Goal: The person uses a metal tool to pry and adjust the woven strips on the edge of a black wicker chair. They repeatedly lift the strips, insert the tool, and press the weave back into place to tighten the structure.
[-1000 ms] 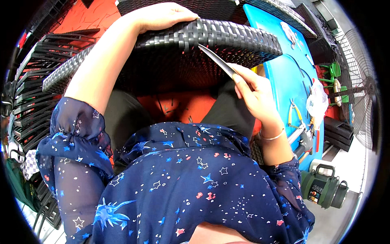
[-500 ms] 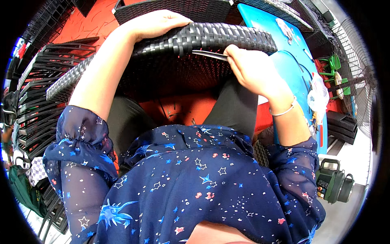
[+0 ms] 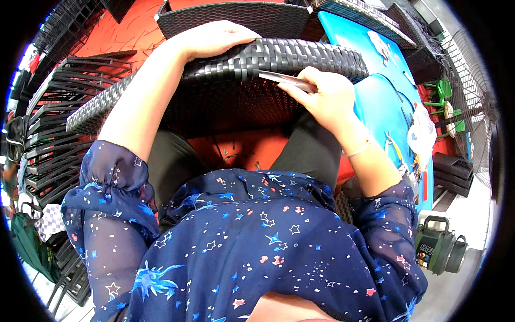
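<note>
Across my lap lies a black woven wicker piece [image 3: 300, 56], its thick plaited rim running from left to right and its underside in shadow. My left hand [image 3: 217, 38] grips the top of this rim, fingers closed over it near the middle. In my right hand [image 3: 330, 99], thumb and fingers pinch a slim silver metal tool [image 3: 284, 79] with a tapering flat blade. Its tip points left and sits at the lower edge of the rim, just right of my left fingertips. Whether the tip touches the strands I cannot tell.
At right stands a blue table [image 3: 370, 99] with pliers [image 3: 395, 147] and a clear plastic bag [image 3: 422, 129]. A fan [image 3: 477, 102] is beyond it. Black frames [image 3: 70, 107] are stacked at left. Another woven piece [image 3: 230, 19] stands ahead on the red floor, which has strand scraps.
My right hand has turned a little, and more of the silver tool shows in its grip. The tip stays by the rim. My left hand keeps its hold; the whole view has shifted slightly.
</note>
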### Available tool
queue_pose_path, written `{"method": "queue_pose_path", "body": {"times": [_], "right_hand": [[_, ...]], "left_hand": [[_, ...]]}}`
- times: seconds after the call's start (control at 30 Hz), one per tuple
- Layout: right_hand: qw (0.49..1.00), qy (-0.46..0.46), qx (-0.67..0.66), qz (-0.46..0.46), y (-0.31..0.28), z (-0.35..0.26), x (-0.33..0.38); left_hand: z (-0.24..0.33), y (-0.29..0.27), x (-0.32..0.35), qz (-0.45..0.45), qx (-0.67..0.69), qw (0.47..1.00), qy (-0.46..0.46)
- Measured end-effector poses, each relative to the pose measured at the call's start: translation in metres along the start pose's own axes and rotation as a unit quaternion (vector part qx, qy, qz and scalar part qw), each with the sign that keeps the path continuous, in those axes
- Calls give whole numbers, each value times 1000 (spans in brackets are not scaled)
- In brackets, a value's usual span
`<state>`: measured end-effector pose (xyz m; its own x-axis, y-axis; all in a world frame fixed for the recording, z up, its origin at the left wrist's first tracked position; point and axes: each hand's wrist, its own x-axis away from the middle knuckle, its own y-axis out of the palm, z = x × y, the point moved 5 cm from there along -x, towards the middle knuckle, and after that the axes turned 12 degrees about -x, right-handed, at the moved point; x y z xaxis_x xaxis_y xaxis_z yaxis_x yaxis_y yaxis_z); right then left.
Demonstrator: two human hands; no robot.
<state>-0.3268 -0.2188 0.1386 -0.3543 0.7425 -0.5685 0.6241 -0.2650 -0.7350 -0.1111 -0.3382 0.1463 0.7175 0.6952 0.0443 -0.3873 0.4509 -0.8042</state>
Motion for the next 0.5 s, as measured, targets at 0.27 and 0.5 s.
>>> {"method": "queue_pose_path", "body": {"times": [0.27,0.5], "right_hand": [[997,38,-61,30,4,16,7],[998,22,-65,5,2,7,0]], "left_hand": [[3,0,-1,3,-21,1000,7],[5,2,0,14,-19,999,23]]}}
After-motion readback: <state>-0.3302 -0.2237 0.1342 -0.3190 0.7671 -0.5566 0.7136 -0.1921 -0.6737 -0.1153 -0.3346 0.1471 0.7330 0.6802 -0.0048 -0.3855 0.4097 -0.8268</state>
